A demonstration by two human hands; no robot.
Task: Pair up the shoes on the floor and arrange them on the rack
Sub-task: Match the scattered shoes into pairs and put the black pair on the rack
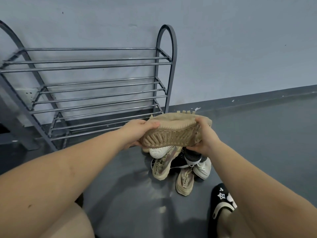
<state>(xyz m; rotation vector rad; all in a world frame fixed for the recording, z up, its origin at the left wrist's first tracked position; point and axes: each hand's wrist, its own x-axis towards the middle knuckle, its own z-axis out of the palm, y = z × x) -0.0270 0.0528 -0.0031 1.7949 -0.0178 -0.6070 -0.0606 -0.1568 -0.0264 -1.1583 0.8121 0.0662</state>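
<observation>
Grey floor (257, 134) meets a pale blue-grey wall (240, 40), and against that wall you've got the metal shoe rack (103, 83), its tiers of bars standing bare. Your arms reach forward over the floor, and between them you're holding up a tan shoe (173, 133), sole turned toward you, just in front of the rack's lower right corner. Your left hand (137, 130) has its fingers curled round one end, thumb on the sole's edge; your right hand (204, 134) wraps the other end the same way. Below it sits the pile of shoes (178, 165): tan lettered ones, a white one, a dark one. Near your right arm, a black slipper (221, 198).
</observation>
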